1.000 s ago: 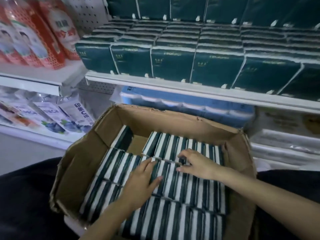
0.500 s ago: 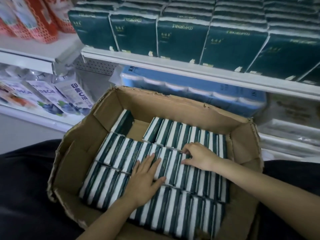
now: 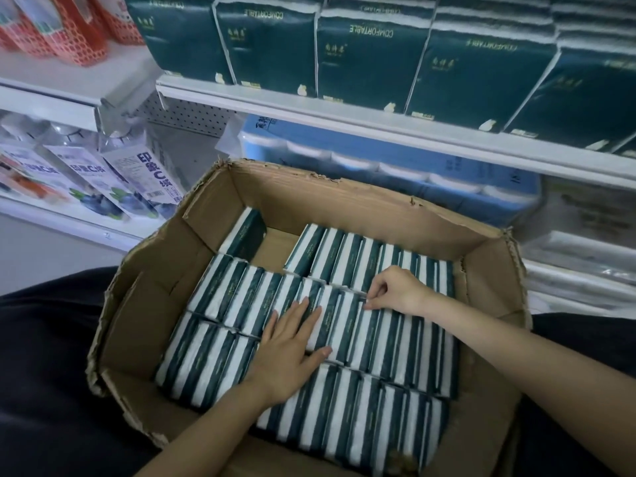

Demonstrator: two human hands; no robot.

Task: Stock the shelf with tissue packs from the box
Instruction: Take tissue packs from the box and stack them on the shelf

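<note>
An open cardboard box (image 3: 344, 201) sits on my lap, filled with rows of dark green and white tissue packs (image 3: 389, 342) standing on edge. My left hand (image 3: 289, 349) lies flat with straight fingers on the middle row. My right hand (image 3: 395, 290) has curled fingers digging in at the top edge of packs in the middle row, pinching them. The white shelf (image 3: 344, 115) above the box carries a line of the same green tissue packs (image 3: 364, 60).
A gap with bare cardboard shows in the box's far row, next to a single pack (image 3: 246, 232). Blue toilet-roll bundles (image 3: 378, 166) lie on the lower shelf behind the box. Red packages (image 3: 65, 29) and pale pouches (image 3: 137, 177) fill the left shelves.
The view tipped down and drew closer to the box. My left hand stayed flat on the middle row. My right hand's fingers curled tighter at the pack tops.
</note>
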